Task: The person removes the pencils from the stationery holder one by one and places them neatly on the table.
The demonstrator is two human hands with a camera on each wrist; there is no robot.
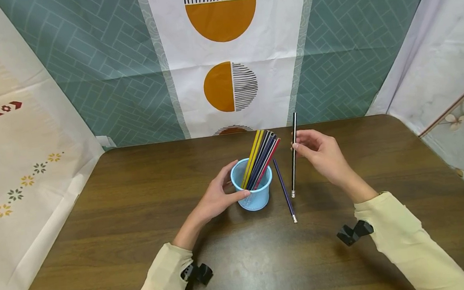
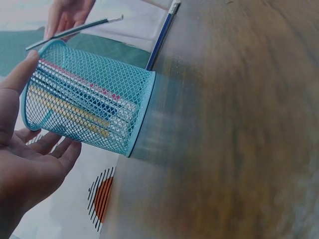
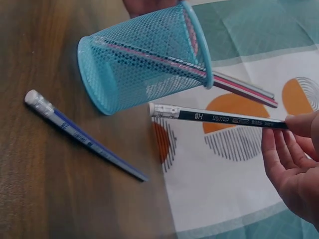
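A light blue mesh pencil cup [image 1: 256, 199] stands on the table with several pencils [image 1: 261, 158] leaning in it, yellow, dark and red. My left hand [image 1: 215, 198] holds the cup from its left side, thumb at the near rim and fingers behind. To the right of the cup, my right hand [image 1: 323, 154] pinches a black pencil [image 3: 224, 118] between thumb and fingers, its white eraser end pointing down. A blue pencil [image 1: 284, 190] lies on the table between the cup and the black pencil; its eraser end [image 3: 37, 99] faces the near edge.
The brown wooden table [image 1: 139, 205] ends at a hanging patterned cloth [image 1: 122, 80] behind the cup. Pale cloths [image 1: 10, 147] hang at the left and right sides. Each sleeve carries a small black mount [image 1: 355, 232] at the wrist.
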